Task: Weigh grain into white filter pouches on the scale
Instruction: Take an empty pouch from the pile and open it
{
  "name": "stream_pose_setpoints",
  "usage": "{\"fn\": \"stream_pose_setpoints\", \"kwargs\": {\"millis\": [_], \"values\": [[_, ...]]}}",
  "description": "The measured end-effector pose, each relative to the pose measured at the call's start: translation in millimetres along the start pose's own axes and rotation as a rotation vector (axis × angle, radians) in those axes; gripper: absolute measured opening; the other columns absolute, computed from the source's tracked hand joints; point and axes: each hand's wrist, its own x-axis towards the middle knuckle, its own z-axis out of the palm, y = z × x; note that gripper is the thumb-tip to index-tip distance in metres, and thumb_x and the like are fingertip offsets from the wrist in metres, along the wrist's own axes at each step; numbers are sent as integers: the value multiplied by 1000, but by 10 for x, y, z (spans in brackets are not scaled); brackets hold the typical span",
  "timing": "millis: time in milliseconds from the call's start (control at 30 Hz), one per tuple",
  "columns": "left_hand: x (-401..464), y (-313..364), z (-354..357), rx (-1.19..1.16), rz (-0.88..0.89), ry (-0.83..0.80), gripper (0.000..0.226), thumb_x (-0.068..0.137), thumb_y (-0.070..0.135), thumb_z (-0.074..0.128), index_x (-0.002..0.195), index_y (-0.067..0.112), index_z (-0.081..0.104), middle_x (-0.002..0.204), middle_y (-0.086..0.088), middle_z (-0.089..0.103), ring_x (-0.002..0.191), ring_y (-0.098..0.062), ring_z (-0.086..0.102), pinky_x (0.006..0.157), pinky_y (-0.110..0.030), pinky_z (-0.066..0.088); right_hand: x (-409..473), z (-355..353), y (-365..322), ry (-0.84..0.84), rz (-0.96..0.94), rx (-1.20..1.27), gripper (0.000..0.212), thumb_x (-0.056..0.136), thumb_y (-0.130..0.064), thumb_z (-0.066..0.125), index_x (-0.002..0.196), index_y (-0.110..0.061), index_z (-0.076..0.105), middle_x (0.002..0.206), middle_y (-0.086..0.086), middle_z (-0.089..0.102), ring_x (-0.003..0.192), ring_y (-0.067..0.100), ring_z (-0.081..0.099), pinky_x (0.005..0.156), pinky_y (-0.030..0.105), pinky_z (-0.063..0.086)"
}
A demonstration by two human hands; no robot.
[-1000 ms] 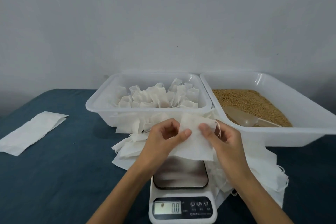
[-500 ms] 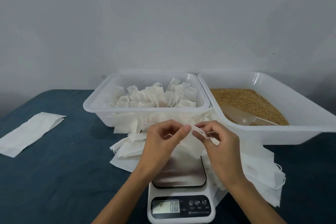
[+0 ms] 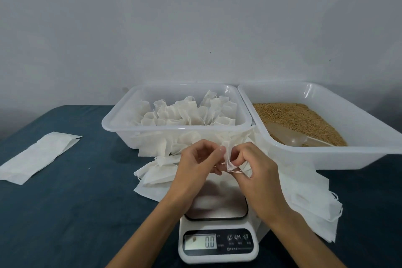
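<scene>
White filter pouch [image 3: 228, 160] pinched between left hand [image 3: 196, 164] and right hand [image 3: 255, 172], both grips closed on it, held above scale [image 3: 218, 239] platform. Display reads 0.0. Grain [image 3: 298, 119] sits in right tub [image 3: 367, 143], filled pouches [image 3: 185, 113] in left tub [image 3: 121, 124].

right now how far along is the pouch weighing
Done: a batch of filled pouches stands in the left tub. In hand: the left hand and right hand both pinch one empty pouch above the scale, seemingly opening its mouth. Left: the display reads 0.0, the scoop lies in the grain, and a pile of empty pouches waits beside the scale.
</scene>
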Motion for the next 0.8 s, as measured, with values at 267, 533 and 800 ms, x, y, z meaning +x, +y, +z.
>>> {"fn": "stream_pose_setpoints", "kwargs": {"millis": [267, 533, 800], "values": [[-19, 14, -6, 71, 73, -6, 18, 101, 5, 65, 85, 3, 73, 78, -7, 71, 74, -19, 67, 74, -27, 56, 12, -40, -111, -24, 189, 217, 35, 78, -48, 84, 88, -26, 58, 90, -9, 67, 87, 17, 68, 79, 21, 54], [-39, 36, 13, 89, 95, 37, 19, 93, 22, 64, 77, 11, 64, 68, -4, 58, 71, -18, 57, 79, -33, 49, 45, -89, -46, 46, 221, 216, 23, 95, -3, 66, 87, -25, 62, 87, -6, 70, 91, 15, 71, 82, 26, 57], [-78, 0, 52, 234, 206, -65, 22, 100, 32, 68, 86, 15, 70, 82, -2, 69, 81, -18, 64, 77, -31, 51, 45, -72, -96, -34, 307, 295, 15, 97, -36, 65, 97, -24, 74, 93, -8, 73, 91, 16, 71, 79, 20, 55]]}}
